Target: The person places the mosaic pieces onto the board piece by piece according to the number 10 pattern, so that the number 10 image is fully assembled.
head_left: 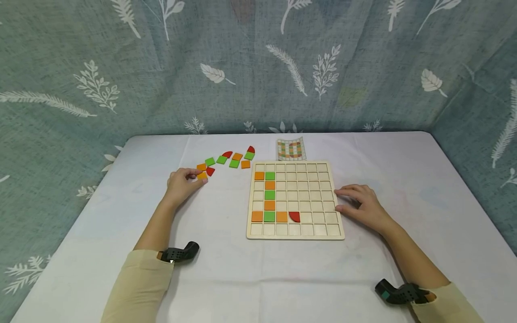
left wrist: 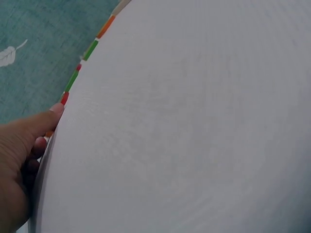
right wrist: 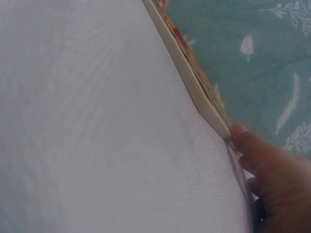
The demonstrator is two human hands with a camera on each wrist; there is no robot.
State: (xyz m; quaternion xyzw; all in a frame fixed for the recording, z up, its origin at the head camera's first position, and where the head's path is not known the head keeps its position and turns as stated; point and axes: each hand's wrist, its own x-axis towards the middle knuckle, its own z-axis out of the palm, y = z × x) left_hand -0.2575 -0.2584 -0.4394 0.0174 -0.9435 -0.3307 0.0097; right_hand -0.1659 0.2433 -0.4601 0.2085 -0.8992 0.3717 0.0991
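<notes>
My left hand (head_left: pixel 180 185) is at the near end of the loose tiles, pinching an orange square tile (head_left: pixel 201 176) between thumb and fingers. Its thumb shows beside the tile row in the left wrist view. Close by lie a red quarter-round tile (head_left: pixel 210 171) and another orange tile (head_left: pixel 201 167). My right hand (head_left: pixel 363 206) rests its thumb and fingertips against the right edge of a wooden grid board (head_left: pixel 295 237). Orange and green squares fill part of the board's left side. One red quarter-round tile (head_left: pixel 295 217) sits in a lower row.
More green, orange and red tiles, including a green tile (head_left: pixel 221 159), lie scattered up to the board's top left corner. A pattern card (head_left: pixel 291 149) lies behind the board. The white-covered table (head_left: pixel 226 278) ends at a leaf-patterned curtain (head_left: pixel 250 58).
</notes>
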